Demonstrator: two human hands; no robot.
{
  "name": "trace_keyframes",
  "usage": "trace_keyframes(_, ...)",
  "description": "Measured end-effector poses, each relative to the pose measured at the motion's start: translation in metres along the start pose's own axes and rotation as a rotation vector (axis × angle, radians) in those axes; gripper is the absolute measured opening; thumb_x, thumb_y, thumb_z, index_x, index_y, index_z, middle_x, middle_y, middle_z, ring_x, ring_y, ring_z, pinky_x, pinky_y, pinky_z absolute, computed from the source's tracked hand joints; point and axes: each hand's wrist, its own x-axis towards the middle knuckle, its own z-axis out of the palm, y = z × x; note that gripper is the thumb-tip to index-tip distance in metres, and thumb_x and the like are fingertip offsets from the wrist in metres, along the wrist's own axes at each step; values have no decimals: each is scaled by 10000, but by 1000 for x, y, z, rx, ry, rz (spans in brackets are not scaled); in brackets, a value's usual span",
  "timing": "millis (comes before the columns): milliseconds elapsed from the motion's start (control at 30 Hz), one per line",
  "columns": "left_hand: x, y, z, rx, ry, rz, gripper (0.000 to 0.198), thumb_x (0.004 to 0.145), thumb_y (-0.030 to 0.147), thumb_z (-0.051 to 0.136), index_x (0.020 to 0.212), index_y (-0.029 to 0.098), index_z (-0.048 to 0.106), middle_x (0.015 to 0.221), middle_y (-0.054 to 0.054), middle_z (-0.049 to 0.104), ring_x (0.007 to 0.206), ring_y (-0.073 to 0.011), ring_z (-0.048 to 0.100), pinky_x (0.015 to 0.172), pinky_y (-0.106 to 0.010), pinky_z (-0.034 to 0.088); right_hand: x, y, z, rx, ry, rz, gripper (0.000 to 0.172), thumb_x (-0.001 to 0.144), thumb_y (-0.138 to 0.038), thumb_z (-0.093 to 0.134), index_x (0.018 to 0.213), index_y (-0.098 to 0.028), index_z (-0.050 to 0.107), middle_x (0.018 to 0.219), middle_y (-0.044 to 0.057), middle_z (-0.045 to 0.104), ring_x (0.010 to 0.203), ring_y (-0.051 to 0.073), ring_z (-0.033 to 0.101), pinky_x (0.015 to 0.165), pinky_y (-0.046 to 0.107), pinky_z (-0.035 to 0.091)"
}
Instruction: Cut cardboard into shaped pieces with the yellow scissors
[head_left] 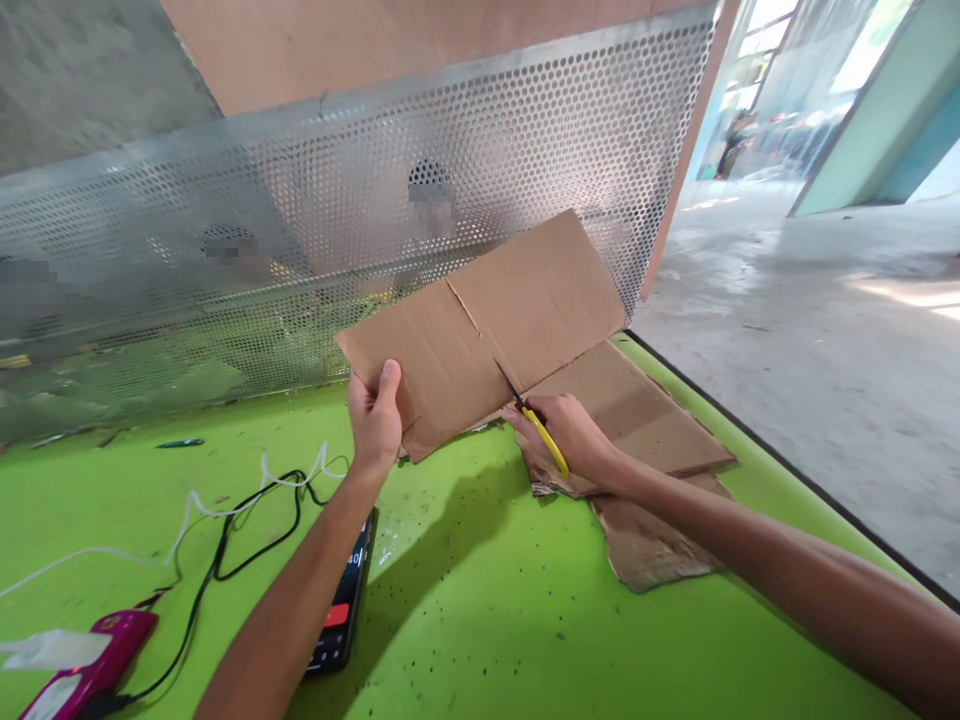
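A rectangular sheet of brown cardboard (555, 290) is held up at a tilt above the green table. My left hand (376, 425) grips its lower left corner, thumb on the near face. Yellow-handled scissors (550, 440) are in my right hand (574, 440), their dark blade lying against the sheet near its lower edge. A short slit runs down from the sheet's top edge, roughly in line with the blade. Whether the second blade is behind the cardboard, I cannot see. More cardboard pieces (637, 410) lie stacked on the table beneath my right hand.
A perforated metal panel (337, 200) stands along the table's (465, 600) far edge. On the left are a phone (341, 610), a pink power strip (112, 650), black and white cables (225, 540) and a pen (180, 443). Concrete floor (787, 300) lies beyond the right edge.
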Motion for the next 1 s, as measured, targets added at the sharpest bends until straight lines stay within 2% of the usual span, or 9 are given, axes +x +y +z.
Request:
trace_keyframes(133,-1,-2,0,47,-19,-12,453,849,490,729,1191,199,666,1146,-89,739,1094,-239,686,1030,-394,522,1,-3,-9,-111,-90,-3,516,988,-582,435,684,-197,592,660,75,689,585,183,611,560,264,331)
trace_keyframes(300,-6,1,4,150,-102,61,473,869,513,696,1208,187,647,1208,-108,717,1150,-260,662,1035,-398,510,4,-4,-16,-125,-207,27,581,1019,-560,385,604,-202,578,607,83,673,561,182,629,570,260,365)
trace_keyframes(467,-7,-4,4,175,-123,53,475,862,532,696,1183,185,653,1196,-107,725,1145,-271,667,1027,-413,513,6,0,-14,-112,-157,24,504,1011,-506,446,640,-194,587,606,60,671,564,172,623,582,252,374)
trace_keyframes(567,-6,-10,3,152,-143,23,468,866,529,693,1187,191,653,1211,-106,719,1157,-273,661,1037,-418,505,6,3,-9,-103,-82,14,522,987,-523,486,590,-192,563,549,45,626,511,159,571,544,261,335)
trace_keyframes(833,-11,-12,7,61,-73,-51,483,853,519,715,1215,207,636,1237,-100,710,1152,-247,663,1029,-390,513,5,8,1,-110,77,42,594,945,-597,482,530,-174,529,501,34,517,479,133,468,516,278,266)
trace_keyframes(1000,-12,-15,8,33,-44,-89,463,843,498,731,1194,206,653,1214,-94,721,1113,-237,678,988,-370,537,7,12,1,-98,79,19,588,947,-575,489,528,-164,533,519,41,533,511,136,495,520,266,269)
